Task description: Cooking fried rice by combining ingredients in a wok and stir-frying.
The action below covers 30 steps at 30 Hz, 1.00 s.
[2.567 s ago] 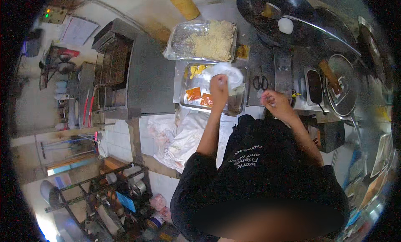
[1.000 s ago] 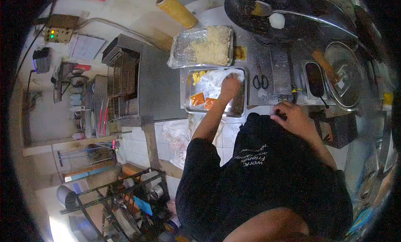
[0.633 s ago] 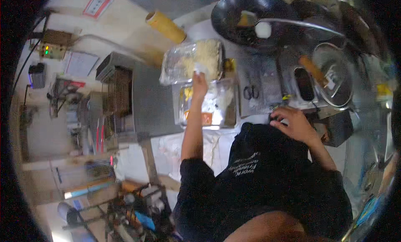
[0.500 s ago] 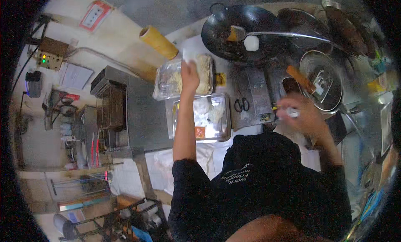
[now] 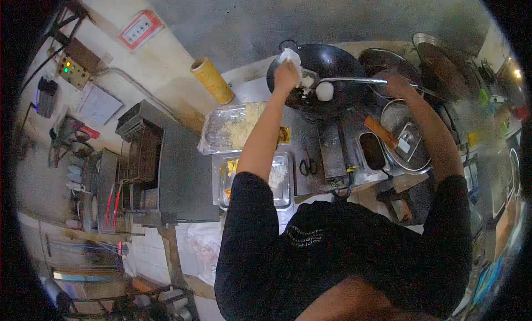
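Note:
My left hand (image 5: 286, 77) is closed around a crumpled white piece (image 5: 291, 56), like a thin plastic bag, over the left side of a dark wok (image 5: 343, 58). Just below it sits the bowl of a long-handled metal ladle (image 5: 354, 80), with pale lumps in and around it. My right hand (image 5: 398, 86) is wrapped round the ladle's handle, right of the wok. A round white lump (image 5: 325, 91) lies in the wok beside the ladle bowl.
Left of the wok are a clear plastic package of pale noodles (image 5: 244, 127) and a metal tray (image 5: 291, 196) with white and yellow food. Scissors (image 5: 308, 166), a wooden-handled strainer (image 5: 413, 149) and a small dark container (image 5: 372, 152) stand nearer me. A yellow roll (image 5: 213, 80) stands by the wall.
My left hand has moved from above the noodle package to over the wok, now with the white piece. My right hand has gone from beside the strainer to the ladle handle.

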Tool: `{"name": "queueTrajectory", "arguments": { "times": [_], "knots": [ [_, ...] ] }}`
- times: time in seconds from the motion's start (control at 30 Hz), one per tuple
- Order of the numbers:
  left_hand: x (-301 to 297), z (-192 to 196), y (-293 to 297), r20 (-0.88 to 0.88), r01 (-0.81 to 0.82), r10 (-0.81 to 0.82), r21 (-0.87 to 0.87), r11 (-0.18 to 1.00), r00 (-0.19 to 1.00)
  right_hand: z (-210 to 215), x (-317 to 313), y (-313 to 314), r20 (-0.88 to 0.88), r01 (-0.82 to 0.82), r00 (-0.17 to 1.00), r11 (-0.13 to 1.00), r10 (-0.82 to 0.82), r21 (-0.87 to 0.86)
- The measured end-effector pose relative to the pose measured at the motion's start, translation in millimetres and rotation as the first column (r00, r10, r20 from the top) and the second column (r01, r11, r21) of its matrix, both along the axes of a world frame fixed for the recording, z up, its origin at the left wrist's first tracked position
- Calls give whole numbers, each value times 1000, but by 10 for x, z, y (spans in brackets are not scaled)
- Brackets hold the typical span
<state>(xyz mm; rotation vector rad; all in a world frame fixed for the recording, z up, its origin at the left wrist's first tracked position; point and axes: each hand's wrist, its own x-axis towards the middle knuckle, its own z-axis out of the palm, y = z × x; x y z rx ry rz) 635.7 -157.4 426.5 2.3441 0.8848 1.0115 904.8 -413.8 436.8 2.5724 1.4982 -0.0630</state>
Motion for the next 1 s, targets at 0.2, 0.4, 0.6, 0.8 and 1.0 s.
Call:
{"name": "queueTrajectory", "arguments": {
  "times": [0.2,0.4,0.6,0.8,1.0],
  "knots": [
    [-1825,406,-524,221,-182,160,82,980,962,1050,-371,-223,218,-218,955,975,203,47],
    [-3748,-1316,-874,-122,-566,566,-374,735,815,2166,-1349,-342,233,-86,969,996,86,-12],
    [-3899,-1896,-1091,-706,-662,403,-125,739,583,1804,-1569,-264,264,-144,941,955,213,-259],
    [-3563,-1409,-1639,-637,-343,160,-173,923,754,2086,-1837,-242,194,-213,950,963,244,-168],
    [-2869,-1395,-1946,-303,-67,-126,-555,829,945,1917,-1880,-96,42,-88,995,984,96,-157]
  ]
}}
